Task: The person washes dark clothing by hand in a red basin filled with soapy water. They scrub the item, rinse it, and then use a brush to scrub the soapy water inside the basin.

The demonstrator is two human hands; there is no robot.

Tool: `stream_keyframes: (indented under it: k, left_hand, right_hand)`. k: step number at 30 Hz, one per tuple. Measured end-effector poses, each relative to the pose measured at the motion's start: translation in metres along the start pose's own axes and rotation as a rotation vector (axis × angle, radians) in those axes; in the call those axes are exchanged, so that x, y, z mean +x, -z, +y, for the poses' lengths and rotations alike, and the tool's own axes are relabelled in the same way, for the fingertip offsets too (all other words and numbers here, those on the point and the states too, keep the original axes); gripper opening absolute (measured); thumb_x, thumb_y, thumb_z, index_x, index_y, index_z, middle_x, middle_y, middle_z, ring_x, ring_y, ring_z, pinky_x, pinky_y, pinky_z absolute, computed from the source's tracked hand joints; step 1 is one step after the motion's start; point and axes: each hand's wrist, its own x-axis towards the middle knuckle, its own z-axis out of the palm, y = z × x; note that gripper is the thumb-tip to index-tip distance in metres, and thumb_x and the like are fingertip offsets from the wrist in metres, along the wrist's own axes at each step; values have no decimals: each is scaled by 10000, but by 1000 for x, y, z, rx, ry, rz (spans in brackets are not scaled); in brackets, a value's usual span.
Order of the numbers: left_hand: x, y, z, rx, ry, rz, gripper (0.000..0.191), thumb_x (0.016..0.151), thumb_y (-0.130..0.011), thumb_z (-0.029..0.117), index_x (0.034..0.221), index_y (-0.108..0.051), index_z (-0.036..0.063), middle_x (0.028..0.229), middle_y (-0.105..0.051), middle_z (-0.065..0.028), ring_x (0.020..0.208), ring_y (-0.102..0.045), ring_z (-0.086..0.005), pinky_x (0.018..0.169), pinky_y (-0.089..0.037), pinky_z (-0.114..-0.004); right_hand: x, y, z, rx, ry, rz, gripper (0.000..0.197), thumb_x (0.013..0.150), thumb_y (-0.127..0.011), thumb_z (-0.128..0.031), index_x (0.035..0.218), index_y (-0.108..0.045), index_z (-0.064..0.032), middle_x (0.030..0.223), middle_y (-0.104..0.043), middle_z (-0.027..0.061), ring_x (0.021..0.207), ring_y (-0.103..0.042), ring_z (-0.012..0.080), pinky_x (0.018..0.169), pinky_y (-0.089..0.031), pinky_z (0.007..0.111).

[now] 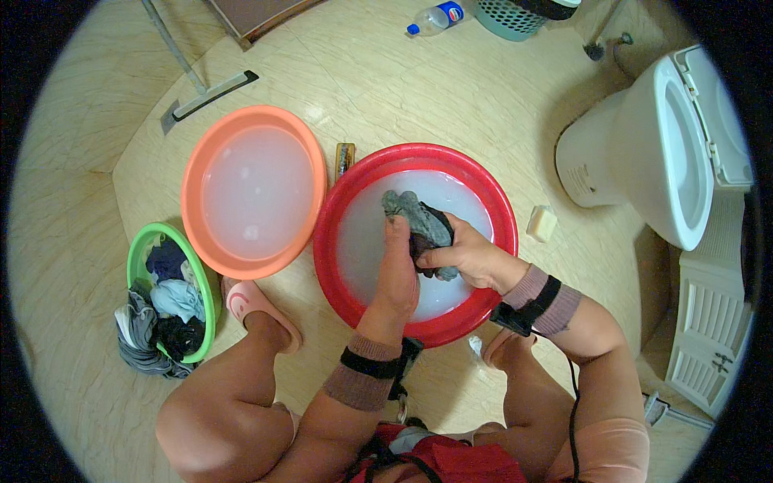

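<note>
A wet, bunched grey and black cloth (426,220) is gripped between both hands above the milky water in the red basin (416,151). My left hand (398,265) holds it from the left side, thumb up against the grey part; its other fingers are mostly hidden. On the right, my right hand (468,253) closes around the dark part. An orange basin (192,199) of cloudy water stands beside the red one. Lower left, a green tub (211,314) holds dark, blue and black clothes, with a striped grey garment (142,332) hanging over its rim.
A bar of soap (542,224) lies right of the red basin, a brush (345,158) behind it. A white toilet (640,151) stands at right. Farther back are a floor squeegee (211,96), a plastic bottle (436,19) and a teal basket (510,21). My slippered feet flank the red basin.
</note>
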Motion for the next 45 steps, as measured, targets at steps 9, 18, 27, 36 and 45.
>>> stream_keyframes:
  k: [9,18,27,36,45]
  left_hand:
    - [-5,13,15,65,-78,-136,915,873,-643,341,1488,-5,112,1318,-395,-115,1167,-453,-234,991,-406,-354]
    - [-12,-9,48,670,-263,-447,913,599,-863,229,1369,-394,82,1261,-512,-113,1135,-507,-212,983,-399,-336]
    - [-15,-11,24,802,-315,-271,312,687,-774,122,842,-511,60,870,-585,-55,845,-537,-139,790,-450,-295]
    - [-17,-8,2,683,-293,151,209,743,-719,71,780,-517,28,732,-517,-4,698,-487,-97,638,-427,-263]
    - [-15,4,-3,464,-62,459,170,748,-689,100,786,-538,33,713,-510,0,648,-489,-113,589,-422,-275]
  right_hand:
    - [-21,4,-19,477,-234,-214,363,779,-615,-127,1109,-528,-3,905,-613,117,730,-601,216,489,-448,295]
    - [-24,9,-3,354,-462,-249,314,760,-612,-104,1063,-564,-37,845,-629,72,685,-612,172,525,-492,291]
    - [-29,3,16,61,-270,-34,308,711,-638,-29,1017,-608,-31,891,-645,48,769,-622,159,671,-506,285]
    - [-30,-15,19,-124,-312,111,273,682,-598,-73,937,-619,22,774,-623,72,663,-579,162,582,-459,287]
    - [-30,-29,28,-249,-224,83,219,736,-585,-81,923,-617,28,729,-607,69,589,-552,158,543,-455,294]
